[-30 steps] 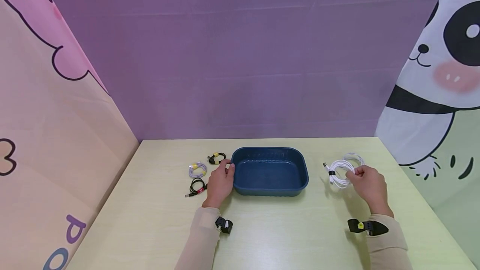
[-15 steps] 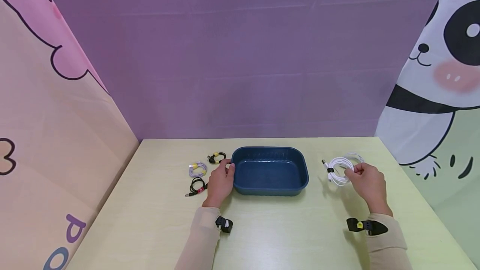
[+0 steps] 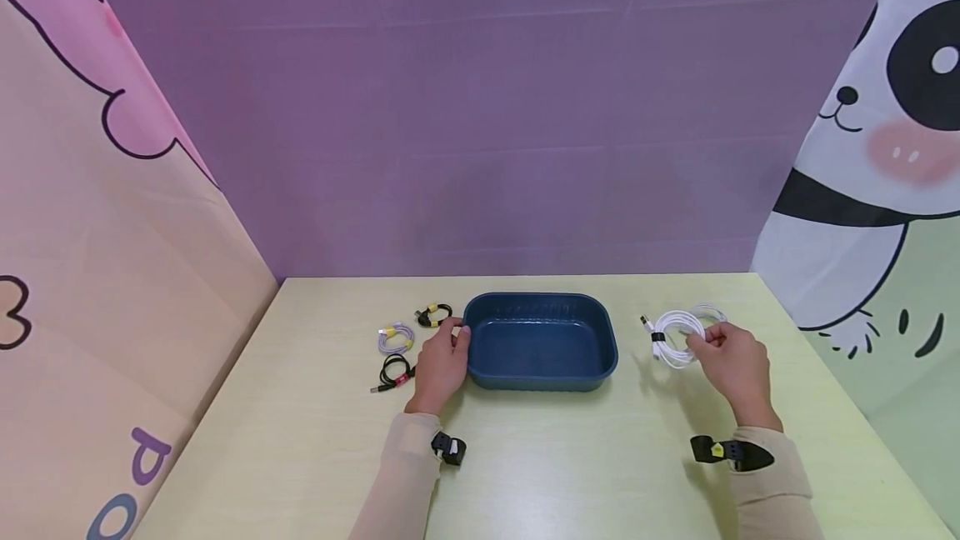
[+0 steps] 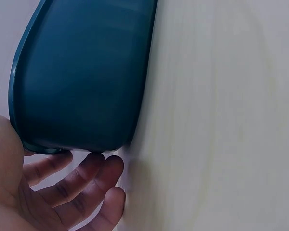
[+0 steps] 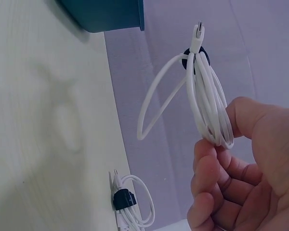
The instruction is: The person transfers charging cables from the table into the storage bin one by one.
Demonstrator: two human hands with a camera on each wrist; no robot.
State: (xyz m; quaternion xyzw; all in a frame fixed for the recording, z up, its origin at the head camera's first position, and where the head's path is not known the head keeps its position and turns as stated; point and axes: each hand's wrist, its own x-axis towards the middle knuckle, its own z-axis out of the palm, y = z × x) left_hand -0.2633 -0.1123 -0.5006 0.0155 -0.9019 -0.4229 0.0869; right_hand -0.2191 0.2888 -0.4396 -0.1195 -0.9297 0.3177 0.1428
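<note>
My right hand (image 3: 733, 369) pinches a coiled white charging cable (image 3: 663, 352) between thumb and fingers, above the table. A black strap (image 5: 196, 58) binds the coil near its metal plug, which sticks out at the upper end in the right wrist view. My left hand (image 3: 441, 369) grips the left edge of a dark blue plastic bin (image 3: 542, 382), thumb at the rim and fingers against the outer wall. Nothing lies in the bin. Behind the right hand, a second white cable (image 5: 147, 204) with a black strap lies on the table, partly hidden in the head view.
Left of the bin lie a black cable with yellow ties (image 3: 433, 316), a pale lilac cable with yellow ties (image 3: 396, 338) and a black cable with a red tie (image 3: 393, 373). A purple cloth (image 3: 480, 107) rises behind the table (image 3: 555, 465); printed cloths flank it.
My right hand has moved slightly left and away from me with the white cable, which is a little farther from the table's front. The left hand and the bin have stayed put.
</note>
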